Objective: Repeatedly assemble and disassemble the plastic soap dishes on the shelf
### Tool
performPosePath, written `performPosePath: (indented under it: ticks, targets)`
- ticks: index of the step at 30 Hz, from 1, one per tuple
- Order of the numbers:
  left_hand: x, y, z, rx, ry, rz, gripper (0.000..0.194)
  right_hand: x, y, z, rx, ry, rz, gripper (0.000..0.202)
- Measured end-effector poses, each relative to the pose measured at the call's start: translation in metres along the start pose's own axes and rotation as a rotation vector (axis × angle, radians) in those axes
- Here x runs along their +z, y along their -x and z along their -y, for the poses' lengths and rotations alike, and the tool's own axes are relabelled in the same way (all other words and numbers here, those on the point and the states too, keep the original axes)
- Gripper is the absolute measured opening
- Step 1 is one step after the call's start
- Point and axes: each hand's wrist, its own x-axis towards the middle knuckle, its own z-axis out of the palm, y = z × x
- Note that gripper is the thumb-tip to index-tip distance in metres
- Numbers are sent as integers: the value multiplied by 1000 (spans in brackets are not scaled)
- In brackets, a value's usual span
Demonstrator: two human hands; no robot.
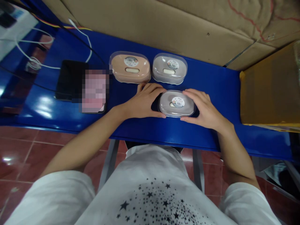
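A grey oval container with a clear lid and a round label [177,103] rests on the blue table close to its front edge. My left hand [146,101] grips its left end, thumb at the near side and fingers at the far side. Its right end is held the same way by my right hand [202,107]. Just beyond stand two more lidded containers: a peach one [131,67] behind my left hand and a second grey one [170,69] to its right, both bearing round labels.
On the blue table [213,84], a phone [95,90] with a blurred screen lies beside a black object [67,79] at the left, near white and black cables. A taped cardboard box [269,90] stands at the right. Cardboard [164,31] lines the back.
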Motion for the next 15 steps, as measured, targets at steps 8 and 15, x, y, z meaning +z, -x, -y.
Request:
performPosePath:
  ticks: [8, 15]
  targets:
    - [-3, 0, -6, 7, 57, -19, 109, 1, 0, 0, 18, 11, 7, 93]
    - [-3, 1, -9, 15, 15, -1, 104, 0, 0, 3, 24, 0, 22, 91]
